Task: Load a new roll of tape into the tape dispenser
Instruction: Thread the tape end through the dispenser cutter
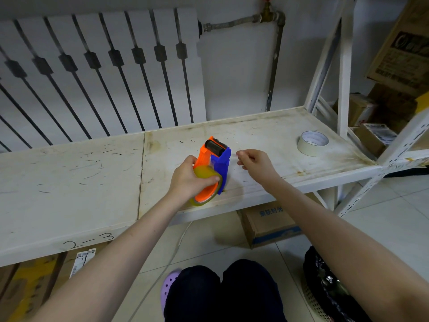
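An orange and blue tape dispenser (214,156) stands on the white shelf (92,182), its black roller and toothed blade pointing away from me. A yellowish clear tape roll (206,176) sits on the dispenser's hub. My left hand (188,180) grips the roll and the dispenser body from the left. My right hand (254,162) hovers just right of the blue side plate, thumb and fingers pinched together; a thin clear tape end may be between them, but I cannot tell. A second, cream-coloured tape roll (312,142) lies flat on the shelf at the far right.
A white radiator (99,73) and a pipe (274,66) run behind the shelf. Shelf uprights (343,77) stand at the right with cardboard boxes (399,54) behind. A box (267,224) sits on the floor under the shelf, a dark basket (325,291) by my knees.
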`<state>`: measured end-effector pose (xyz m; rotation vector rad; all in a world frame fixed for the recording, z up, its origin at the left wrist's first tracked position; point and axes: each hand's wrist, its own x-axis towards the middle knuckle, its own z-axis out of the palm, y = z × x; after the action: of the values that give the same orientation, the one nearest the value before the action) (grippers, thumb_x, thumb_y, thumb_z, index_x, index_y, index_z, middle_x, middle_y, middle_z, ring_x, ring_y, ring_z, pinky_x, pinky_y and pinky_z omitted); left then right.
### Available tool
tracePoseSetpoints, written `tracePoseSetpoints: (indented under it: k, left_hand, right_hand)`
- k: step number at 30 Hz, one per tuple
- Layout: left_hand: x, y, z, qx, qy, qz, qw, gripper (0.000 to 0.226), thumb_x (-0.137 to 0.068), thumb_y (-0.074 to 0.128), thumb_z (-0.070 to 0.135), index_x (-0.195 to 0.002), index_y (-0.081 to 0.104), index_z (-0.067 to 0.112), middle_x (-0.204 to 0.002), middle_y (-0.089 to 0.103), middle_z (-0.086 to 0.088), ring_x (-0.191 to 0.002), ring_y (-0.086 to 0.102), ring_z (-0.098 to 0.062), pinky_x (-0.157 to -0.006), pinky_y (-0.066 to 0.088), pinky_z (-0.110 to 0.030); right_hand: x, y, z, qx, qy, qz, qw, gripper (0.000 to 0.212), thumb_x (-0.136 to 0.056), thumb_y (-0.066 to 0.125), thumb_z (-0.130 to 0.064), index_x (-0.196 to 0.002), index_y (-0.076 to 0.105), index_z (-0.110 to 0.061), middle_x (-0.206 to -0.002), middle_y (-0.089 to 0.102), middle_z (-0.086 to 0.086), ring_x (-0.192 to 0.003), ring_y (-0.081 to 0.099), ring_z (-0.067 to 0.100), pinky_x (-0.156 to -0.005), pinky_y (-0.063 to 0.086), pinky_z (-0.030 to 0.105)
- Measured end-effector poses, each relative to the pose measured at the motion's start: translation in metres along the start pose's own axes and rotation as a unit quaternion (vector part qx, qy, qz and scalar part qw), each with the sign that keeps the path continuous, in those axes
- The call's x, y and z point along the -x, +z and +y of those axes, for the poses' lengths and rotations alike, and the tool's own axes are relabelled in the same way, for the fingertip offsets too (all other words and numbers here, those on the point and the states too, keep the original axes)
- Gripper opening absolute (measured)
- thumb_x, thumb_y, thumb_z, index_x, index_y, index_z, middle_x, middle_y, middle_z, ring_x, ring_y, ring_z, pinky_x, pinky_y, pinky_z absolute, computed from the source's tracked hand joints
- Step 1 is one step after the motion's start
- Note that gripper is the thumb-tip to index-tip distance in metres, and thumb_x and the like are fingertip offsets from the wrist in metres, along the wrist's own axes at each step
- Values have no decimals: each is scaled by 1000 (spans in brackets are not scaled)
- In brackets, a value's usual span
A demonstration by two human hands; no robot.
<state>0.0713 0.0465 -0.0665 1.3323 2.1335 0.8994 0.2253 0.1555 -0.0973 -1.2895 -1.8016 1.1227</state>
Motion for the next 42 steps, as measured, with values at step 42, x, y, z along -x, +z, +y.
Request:
tracePoseSetpoints:
  k: [42]
  left_hand:
    - [1, 1, 6, -19, -17, -5, 1000, 63, -72, 76, 41, -121, 44, 18, -107, 52, 3, -91, 51, -16, -69, 42, -28]
  right_hand:
    - [-9, -12, -60, 105, -27, -6, 994, 47, -78, 73, -9, -112, 41, -15, -78, 70, 5, -73, 68, 17, -70, 55, 30]
